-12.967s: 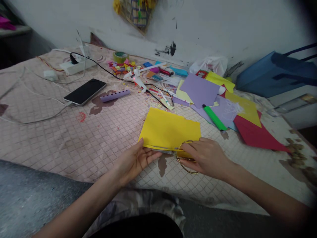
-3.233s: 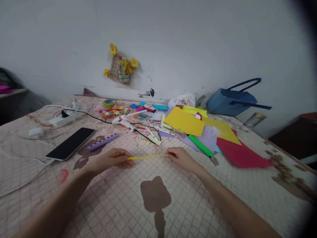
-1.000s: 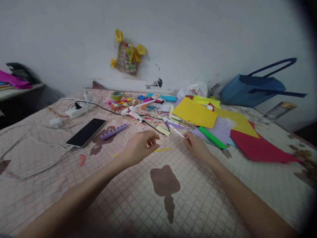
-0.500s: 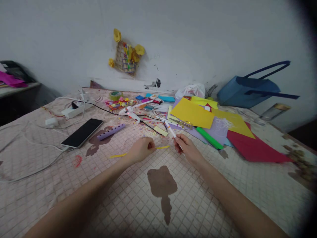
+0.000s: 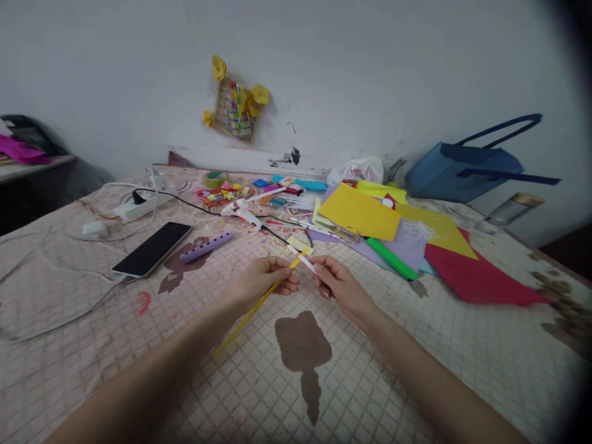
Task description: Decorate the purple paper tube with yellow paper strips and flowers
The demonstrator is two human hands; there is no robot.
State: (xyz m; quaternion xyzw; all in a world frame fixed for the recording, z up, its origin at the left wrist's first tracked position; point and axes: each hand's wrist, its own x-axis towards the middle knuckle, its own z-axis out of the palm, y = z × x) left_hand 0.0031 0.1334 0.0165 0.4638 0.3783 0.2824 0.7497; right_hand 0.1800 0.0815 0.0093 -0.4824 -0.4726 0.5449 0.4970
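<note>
My left hand [image 5: 264, 282] pinches a long thin strip of yellow paper [image 5: 256, 308], which slants down towards me over the tiled-pattern table cover [image 5: 115, 320]. My right hand [image 5: 340, 288] grips a slim white pen [image 5: 303, 261] between fingers and thumb. The upper end of the strip meets the pen just above my hands, and the two appear to touch. My fingers hide part of the strip. A small pale yellow note [image 5: 298, 244] lies just beyond the pen.
A glue gun [image 5: 241, 214], black phone [image 5: 152, 249] and purple perforated strip [image 5: 206, 247] lie left of my hands. To the right are gold scissors [image 5: 345, 232], a green marker [image 5: 391, 258] and stacked coloured card [image 5: 358, 212]. Cables run to a power strip [image 5: 139, 206].
The yellow strip has risen from the table into my left hand and now slants across it. My right hand has lowered the white pen, bringing its tip to the strip.
</note>
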